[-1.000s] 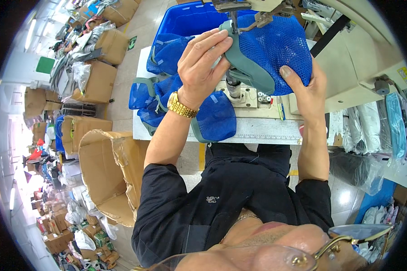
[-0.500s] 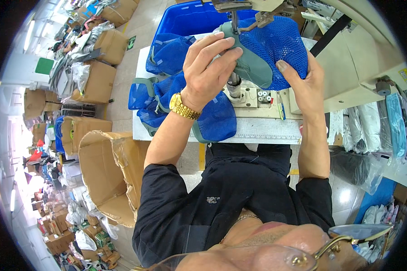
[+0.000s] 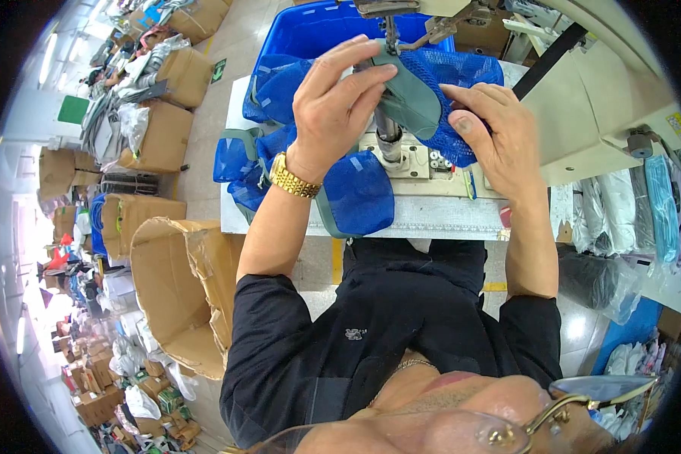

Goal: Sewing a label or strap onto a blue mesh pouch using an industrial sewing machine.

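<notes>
A blue mesh piece with a smooth grey-green panel hangs under the needle head of a post-bed sewing machine. My left hand, a gold watch on its wrist, closes on the panel's left edge beside the needle, its thumb mostly hidden. On the other side my right hand pinches the gathered mesh between thumb and bent fingers. Below the piece, the metal post rises from the machine bed.
Several similar blue mesh pieces lie on the white table to the left. Behind them stands a blue bin. An open cardboard box is on the floor at left; plastic-wrapped bundles are at right.
My left hand has shifted slightly left. The right hand has moved lower and its fingers have come round onto the mesh, which is now bunched and folded; the panel has turned a little.
</notes>
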Available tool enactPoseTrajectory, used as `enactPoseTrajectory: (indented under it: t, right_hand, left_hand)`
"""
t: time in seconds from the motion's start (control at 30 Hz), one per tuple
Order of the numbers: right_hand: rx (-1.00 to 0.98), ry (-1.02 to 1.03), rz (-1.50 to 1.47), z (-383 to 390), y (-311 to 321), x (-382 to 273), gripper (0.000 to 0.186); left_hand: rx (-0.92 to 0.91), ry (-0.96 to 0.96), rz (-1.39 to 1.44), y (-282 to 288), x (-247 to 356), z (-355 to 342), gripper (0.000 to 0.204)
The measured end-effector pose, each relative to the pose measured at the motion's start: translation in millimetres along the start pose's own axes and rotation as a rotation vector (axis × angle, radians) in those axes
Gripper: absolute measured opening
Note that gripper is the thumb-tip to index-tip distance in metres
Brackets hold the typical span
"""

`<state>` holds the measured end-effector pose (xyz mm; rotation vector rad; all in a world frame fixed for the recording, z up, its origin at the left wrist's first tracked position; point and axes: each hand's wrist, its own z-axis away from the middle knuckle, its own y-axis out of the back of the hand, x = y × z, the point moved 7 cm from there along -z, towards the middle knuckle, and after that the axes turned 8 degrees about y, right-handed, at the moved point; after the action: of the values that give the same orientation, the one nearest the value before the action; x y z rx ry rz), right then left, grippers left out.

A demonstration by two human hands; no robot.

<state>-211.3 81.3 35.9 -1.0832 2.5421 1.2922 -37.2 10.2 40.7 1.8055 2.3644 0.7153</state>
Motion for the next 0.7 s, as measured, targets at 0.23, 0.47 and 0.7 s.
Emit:
enactPoseTrajectory:
  t: [0.23,0.47,0.7]
  right_hand:
    - [0.013,-0.259,-0.458,4,-10,16,0.029]
    - [0.183,-0.249,-0.716,16,-30,24,0.044]
    - [0.293,-0.177,-0.695,21,-45,13,0.047]
  left_hand:
    - [0.004,0.528,0.218,2,9,20,0.019]
    - [-0.098,0.757,0.222,-7,4,31,0.04]
    - [-0.207,0.619,0.189,6,-3,-1,0.033]
